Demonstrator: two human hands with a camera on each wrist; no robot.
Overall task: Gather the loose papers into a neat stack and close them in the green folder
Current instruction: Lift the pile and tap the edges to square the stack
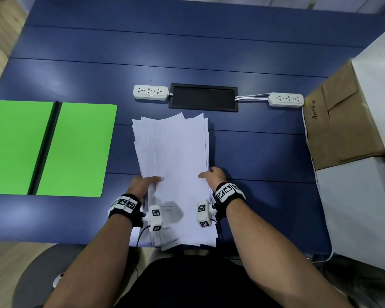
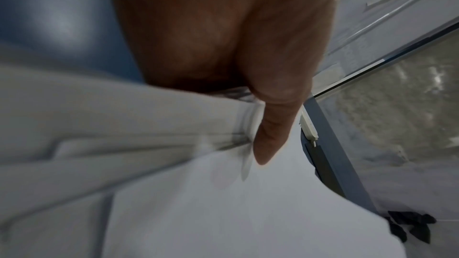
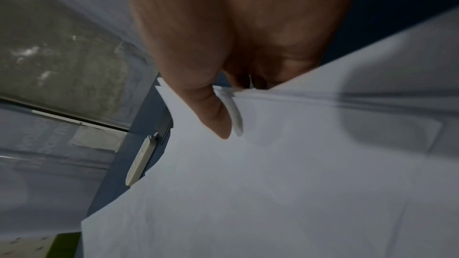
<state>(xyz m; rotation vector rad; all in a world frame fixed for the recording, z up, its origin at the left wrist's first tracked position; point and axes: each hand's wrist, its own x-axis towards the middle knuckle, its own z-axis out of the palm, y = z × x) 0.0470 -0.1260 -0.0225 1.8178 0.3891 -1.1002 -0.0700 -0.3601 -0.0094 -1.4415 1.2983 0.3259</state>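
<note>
Near table's (image 1: 265, 152) front edge: both hands (image 1: 146, 185) (image 1: 213, 174) pinch papers' (image 1: 173, 152) long sides; open folder (image 1: 80, 147) lies leftward, nearer left hand.

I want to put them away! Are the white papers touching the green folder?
Apart. The head view shows bare blue table between the stack of white papers and the open green folder.

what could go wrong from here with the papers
The paper stack is still fanned at its far corners, held only at its sides by the left hand and right hand, so sheets might slip out. Its near end overhangs the table edge, so loose sheets may drop.
</note>
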